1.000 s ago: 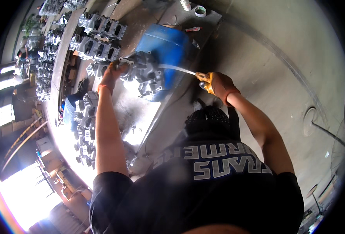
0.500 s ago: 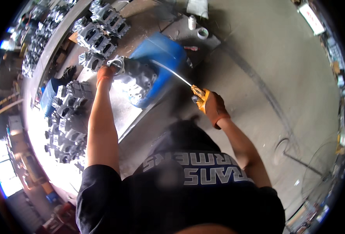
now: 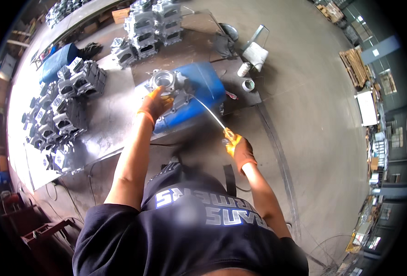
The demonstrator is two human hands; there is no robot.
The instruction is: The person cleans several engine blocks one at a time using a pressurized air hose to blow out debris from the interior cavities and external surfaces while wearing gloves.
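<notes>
Just beyond the fingers of the left hand (image 3: pixel 157 102), a grey metal casting (image 3: pixel 179 85) lies on a blue block (image 3: pixel 208 80), its round opening facing up. The left hand, in an orange and yellow glove, touches the casting's near side close to that opening; how firmly it grips cannot be told. The two hands are well apart. Lower down and to its right, the right hand (image 3: pixel 240 149), gloved alike, is closed around the handle of a long thin rod tool (image 3: pixel 209 112), which slants up and leftward to the casting's right side; whether its tip touches the metal cannot be told. Left of the left hand, a cluster of metal castings (image 3: pixel 70 108) covers part of the table (image 3: pixel 111 119), and well beyond that hand rise stacked castings (image 3: pixel 143 27). Beyond the right hand, near the table's far right corner, stand a white bottle (image 3: pixel 243 69) and a roll of tape (image 3: pixel 244 87)
</notes>
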